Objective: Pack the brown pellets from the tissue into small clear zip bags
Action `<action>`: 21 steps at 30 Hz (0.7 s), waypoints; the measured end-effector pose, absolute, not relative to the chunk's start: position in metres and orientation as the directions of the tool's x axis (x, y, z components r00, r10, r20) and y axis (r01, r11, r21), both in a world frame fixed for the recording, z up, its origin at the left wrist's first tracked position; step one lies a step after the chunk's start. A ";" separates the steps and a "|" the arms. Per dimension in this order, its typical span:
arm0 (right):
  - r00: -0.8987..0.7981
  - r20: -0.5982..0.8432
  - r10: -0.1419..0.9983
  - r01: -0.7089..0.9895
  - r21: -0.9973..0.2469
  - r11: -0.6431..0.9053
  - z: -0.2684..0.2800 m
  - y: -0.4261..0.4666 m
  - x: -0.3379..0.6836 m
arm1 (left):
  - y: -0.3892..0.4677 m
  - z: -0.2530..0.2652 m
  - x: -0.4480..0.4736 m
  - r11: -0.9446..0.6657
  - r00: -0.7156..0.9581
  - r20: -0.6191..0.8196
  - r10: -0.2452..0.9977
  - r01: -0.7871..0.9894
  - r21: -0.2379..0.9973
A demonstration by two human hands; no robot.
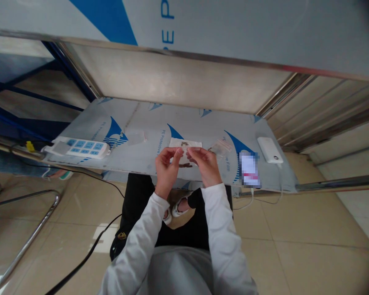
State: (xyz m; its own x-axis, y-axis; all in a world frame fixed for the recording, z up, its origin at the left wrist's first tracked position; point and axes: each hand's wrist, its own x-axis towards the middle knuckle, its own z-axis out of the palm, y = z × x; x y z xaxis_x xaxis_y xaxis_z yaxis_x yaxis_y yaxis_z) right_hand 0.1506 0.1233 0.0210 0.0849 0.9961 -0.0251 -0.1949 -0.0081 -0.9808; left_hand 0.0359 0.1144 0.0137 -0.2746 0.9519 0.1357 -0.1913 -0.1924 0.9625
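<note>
Seated at a film-covered steel table (pixel 135 123), a person's left hand (pixel 167 166) and right hand (pixel 206 164) pinch a small clear plastic bag (pixel 187 152) between fingertips above a white sheet (pixel 184 143).

Both forearms reach forward in pale sleeves. The left hand (pixel 167 164) and right hand (pixel 204 163) are raised close together, fingertips pinched and nearly meeting between them.
</note>
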 end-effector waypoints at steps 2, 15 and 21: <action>0.178 -0.031 0.984 -0.231 -0.973 0.011 0.021 0.130 0.145 | 0.127 0.014 0.039 -0.170 -0.252 0.108 0.962 -0.239 0.956; 0.239 -0.092 0.967 -0.302 -0.953 -0.016 0.004 0.115 0.125 | 0.113 0.001 0.033 -0.133 -0.272 0.061 0.960 -0.255 0.958; 0.310 -0.028 0.950 -0.227 -0.973 0.045 0.004 0.113 0.129 | 0.111 0.001 0.035 -0.107 -0.239 0.039 0.970 -0.279 0.954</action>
